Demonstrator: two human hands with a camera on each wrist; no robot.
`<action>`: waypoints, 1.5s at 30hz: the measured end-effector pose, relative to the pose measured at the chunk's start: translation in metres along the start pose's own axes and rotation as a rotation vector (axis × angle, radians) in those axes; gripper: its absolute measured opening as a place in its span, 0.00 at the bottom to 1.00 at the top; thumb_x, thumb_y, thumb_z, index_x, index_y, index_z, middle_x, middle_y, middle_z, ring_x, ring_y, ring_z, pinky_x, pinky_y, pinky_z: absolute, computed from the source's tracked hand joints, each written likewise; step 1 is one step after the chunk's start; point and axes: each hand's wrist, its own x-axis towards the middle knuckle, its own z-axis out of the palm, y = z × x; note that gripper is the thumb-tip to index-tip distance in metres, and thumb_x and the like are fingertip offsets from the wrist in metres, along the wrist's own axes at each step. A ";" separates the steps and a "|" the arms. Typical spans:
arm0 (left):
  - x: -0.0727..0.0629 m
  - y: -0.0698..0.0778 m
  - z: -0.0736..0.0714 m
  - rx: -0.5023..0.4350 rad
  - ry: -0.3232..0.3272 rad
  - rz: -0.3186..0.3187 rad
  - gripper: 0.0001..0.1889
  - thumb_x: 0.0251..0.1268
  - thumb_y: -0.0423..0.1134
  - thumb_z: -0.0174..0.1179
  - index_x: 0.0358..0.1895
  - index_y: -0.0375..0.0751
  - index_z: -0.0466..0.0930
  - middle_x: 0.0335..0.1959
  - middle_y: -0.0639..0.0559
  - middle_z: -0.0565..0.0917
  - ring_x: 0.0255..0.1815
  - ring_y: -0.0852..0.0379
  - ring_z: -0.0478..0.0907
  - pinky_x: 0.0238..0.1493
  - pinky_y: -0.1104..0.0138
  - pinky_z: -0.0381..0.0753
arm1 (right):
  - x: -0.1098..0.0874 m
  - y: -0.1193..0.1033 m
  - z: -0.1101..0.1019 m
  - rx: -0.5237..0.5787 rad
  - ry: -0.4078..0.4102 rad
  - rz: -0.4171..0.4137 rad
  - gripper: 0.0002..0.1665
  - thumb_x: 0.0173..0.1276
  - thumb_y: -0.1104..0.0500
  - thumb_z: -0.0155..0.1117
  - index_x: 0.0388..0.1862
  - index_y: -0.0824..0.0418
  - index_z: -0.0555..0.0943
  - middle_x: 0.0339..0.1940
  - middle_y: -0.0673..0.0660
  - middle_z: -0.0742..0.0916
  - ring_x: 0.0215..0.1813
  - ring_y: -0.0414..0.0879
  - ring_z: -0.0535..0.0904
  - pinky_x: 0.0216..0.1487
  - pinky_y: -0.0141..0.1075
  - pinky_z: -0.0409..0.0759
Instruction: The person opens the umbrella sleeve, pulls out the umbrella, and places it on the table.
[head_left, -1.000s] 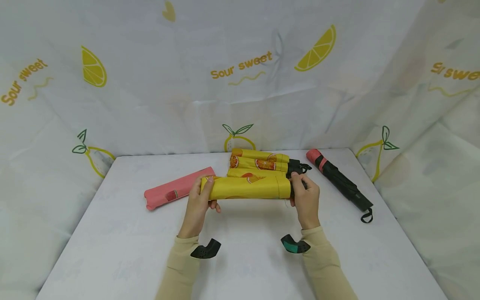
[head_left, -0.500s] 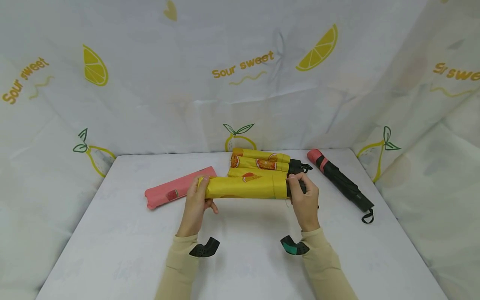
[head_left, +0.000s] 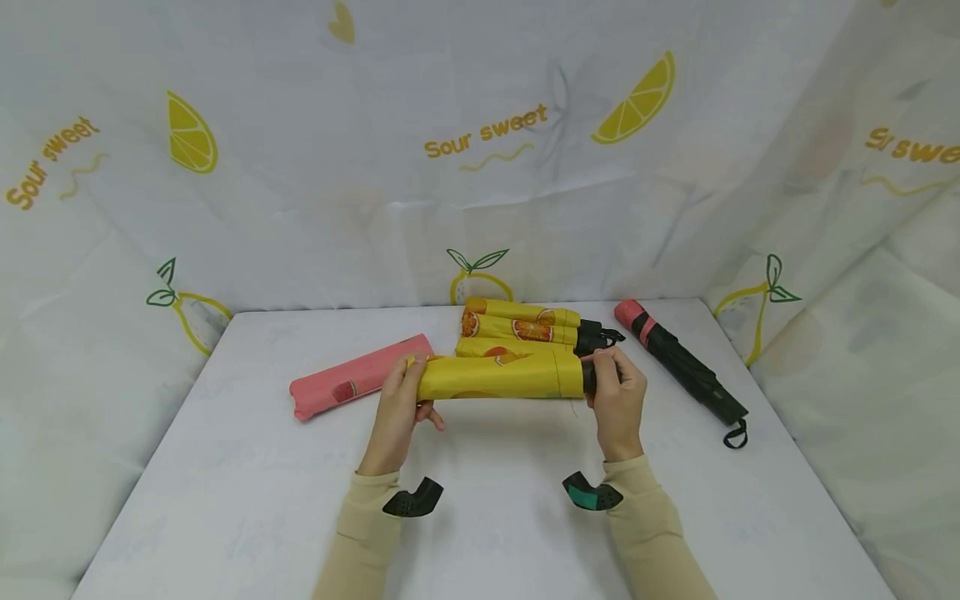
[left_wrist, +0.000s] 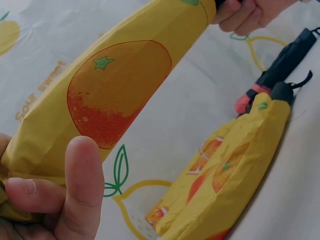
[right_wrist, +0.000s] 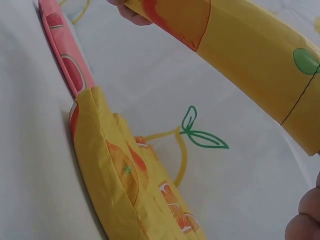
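Note:
A folded umbrella in a yellow sleeve printed with oranges [head_left: 495,379] is held level above the table between both hands. My left hand [head_left: 393,408] grips its left end, and the left wrist view shows the fingers [left_wrist: 84,175] curled under the yellow fabric [left_wrist: 45,135]. My right hand [head_left: 621,408] holds the black handle [head_left: 588,375] at the right end, just past the sleeve's stitched edge; most of the handle is hidden by the fingers. In the right wrist view the sleeve [right_wrist: 250,55] slants across the top.
Three similar yellow umbrellas [head_left: 521,327] lie side by side behind the held one, black handles to the right. A pink sleeve with watermelon print [head_left: 352,379] lies at left. A black and coral folded umbrella with a wrist loop [head_left: 686,367] lies at right. A white table [head_left: 495,533] meets a printed backdrop [head_left: 337,233].
The held umbrella and both hands shifted slightly left, then back right. The handle showed more between sleeve and fingers half a second ago. The things on the table stayed put.

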 end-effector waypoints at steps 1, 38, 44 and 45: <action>0.000 0.000 0.000 0.002 0.001 -0.003 0.17 0.79 0.56 0.49 0.49 0.46 0.72 0.24 0.50 0.66 0.15 0.58 0.59 0.23 0.63 0.85 | 0.000 0.000 0.000 -0.004 0.003 0.007 0.20 0.80 0.56 0.50 0.33 0.67 0.81 0.15 0.49 0.75 0.13 0.40 0.65 0.13 0.28 0.67; -0.001 0.004 -0.007 -0.026 0.050 0.022 0.18 0.81 0.53 0.47 0.54 0.43 0.76 0.34 0.47 0.76 0.17 0.58 0.61 0.25 0.63 0.87 | 0.004 0.001 -0.008 -0.051 0.152 -0.044 0.21 0.75 0.61 0.46 0.25 0.66 0.81 0.15 0.47 0.80 0.08 0.41 0.70 0.10 0.31 0.72; -0.002 0.005 -0.007 -0.019 0.042 0.027 0.20 0.80 0.55 0.49 0.54 0.43 0.77 0.35 0.46 0.77 0.17 0.59 0.62 0.26 0.62 0.87 | 0.006 0.004 -0.009 -0.017 0.152 0.012 0.21 0.76 0.60 0.48 0.24 0.63 0.82 0.15 0.49 0.82 0.08 0.41 0.72 0.09 0.31 0.72; -0.002 0.005 -0.007 -0.020 0.043 0.028 0.20 0.80 0.55 0.49 0.54 0.42 0.77 0.36 0.46 0.77 0.17 0.58 0.62 0.26 0.63 0.87 | 0.007 0.004 -0.010 -0.011 0.152 0.020 0.21 0.76 0.60 0.48 0.25 0.64 0.82 0.15 0.49 0.82 0.08 0.41 0.72 0.09 0.30 0.71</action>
